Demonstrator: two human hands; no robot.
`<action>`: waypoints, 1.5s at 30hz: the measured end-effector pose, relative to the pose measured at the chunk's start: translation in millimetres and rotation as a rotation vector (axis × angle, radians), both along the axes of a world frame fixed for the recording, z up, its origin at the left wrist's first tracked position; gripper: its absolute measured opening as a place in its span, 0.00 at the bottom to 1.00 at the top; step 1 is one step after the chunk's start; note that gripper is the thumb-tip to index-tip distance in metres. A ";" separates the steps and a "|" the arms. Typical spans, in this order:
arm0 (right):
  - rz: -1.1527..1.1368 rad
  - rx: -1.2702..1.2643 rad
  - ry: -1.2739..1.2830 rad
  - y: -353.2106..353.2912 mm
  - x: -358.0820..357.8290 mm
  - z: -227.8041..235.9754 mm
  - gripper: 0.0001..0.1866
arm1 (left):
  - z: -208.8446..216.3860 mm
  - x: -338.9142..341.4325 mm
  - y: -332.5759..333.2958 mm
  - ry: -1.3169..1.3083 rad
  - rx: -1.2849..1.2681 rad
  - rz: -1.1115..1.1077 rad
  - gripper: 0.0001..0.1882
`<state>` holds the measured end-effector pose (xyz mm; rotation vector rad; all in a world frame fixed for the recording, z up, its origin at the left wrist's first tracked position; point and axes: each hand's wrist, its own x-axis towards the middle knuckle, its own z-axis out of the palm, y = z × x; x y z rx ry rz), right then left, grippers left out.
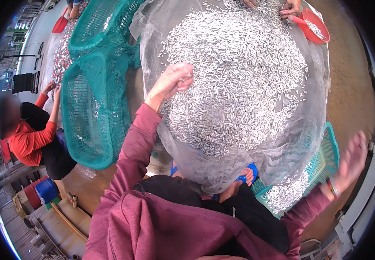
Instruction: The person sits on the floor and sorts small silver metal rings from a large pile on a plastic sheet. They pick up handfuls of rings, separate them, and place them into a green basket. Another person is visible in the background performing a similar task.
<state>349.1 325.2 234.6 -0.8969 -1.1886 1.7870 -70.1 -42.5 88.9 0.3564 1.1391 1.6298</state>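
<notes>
A broad heap of small silvery metal pieces [230,78], shaped like little oval links, lies on a sheet of white netting [187,164] in front of me. Over the heap's left edge, my left hand [174,82] is closed in a fist; what it holds, if anything, is hidden. My right hand [352,160] is held out at the far right, blurred by motion, fingers stretched and nothing seen in it. Below and left of it stands a green plastic basket [331,149] with more silvery pieces [287,195] inside.
Across the heap, another person's hands [290,8] work near a red scoop [315,27]. Green net-lined baskets [96,112] stand at left. Beyond them, a person in an orange top [31,141] handles red-and-silver pieces [63,56]. A blue container [46,190] sits lower left.
</notes>
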 end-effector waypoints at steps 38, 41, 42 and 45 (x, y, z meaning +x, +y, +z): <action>0.735 -0.579 0.123 -82.3 -159.1 -116.4 0.08 | -14.7 15.0 29.2 -0.446 0.239 0.034 0.13; 0.788 -0.423 -0.280 -78.2 -178.2 -159.3 0.07 | -26.7 10.0 41.1 -0.253 0.013 0.004 0.10; 0.823 -0.212 -0.474 -83.3 -185.4 -177.7 0.09 | -31.7 7.8 46.0 -0.128 -0.111 -0.070 0.12; 0.801 0.400 -0.863 -98.5 -199.1 -217.1 0.15 | -53.0 17.5 66.5 0.780 -0.440 -0.229 0.15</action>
